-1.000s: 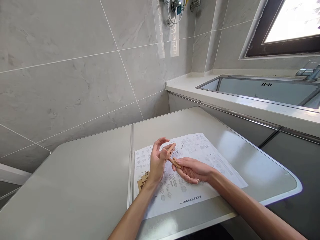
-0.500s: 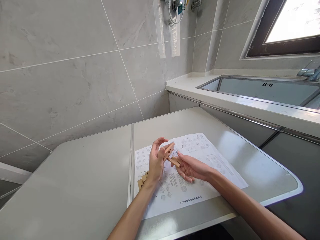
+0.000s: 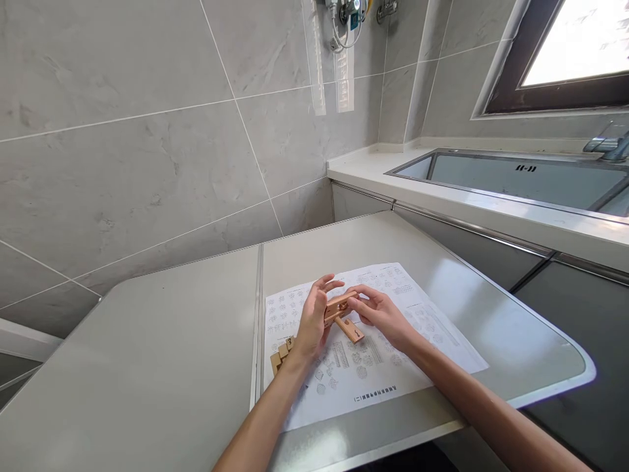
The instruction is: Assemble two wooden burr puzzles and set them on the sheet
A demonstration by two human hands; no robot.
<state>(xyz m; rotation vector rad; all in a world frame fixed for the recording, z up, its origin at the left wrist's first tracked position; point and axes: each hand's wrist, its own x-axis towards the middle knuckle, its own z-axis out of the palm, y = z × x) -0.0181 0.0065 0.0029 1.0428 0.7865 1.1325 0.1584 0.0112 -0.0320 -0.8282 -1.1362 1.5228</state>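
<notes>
Just below the middle of the frame, a pale tan wooden bar (image 3: 338,305) sits pinched between both hands, the left hand (image 3: 313,322) at its near end and the right hand (image 3: 382,313) at its far end. It tilts slightly, rising toward the right. Right beneath it, a second wooden piece (image 3: 350,330) lies flat on the printed sheet (image 3: 393,367), angled down to the right, with a dark mark on top. Further left, by the left wrist, a small cluster of wooden blocks (image 3: 280,354) rests at the sheet's edge, one marked "3".

Steel sink (image 3: 515,180), dark window (image 3: 496,98), tiled wall (image 3: 122,131)
</notes>
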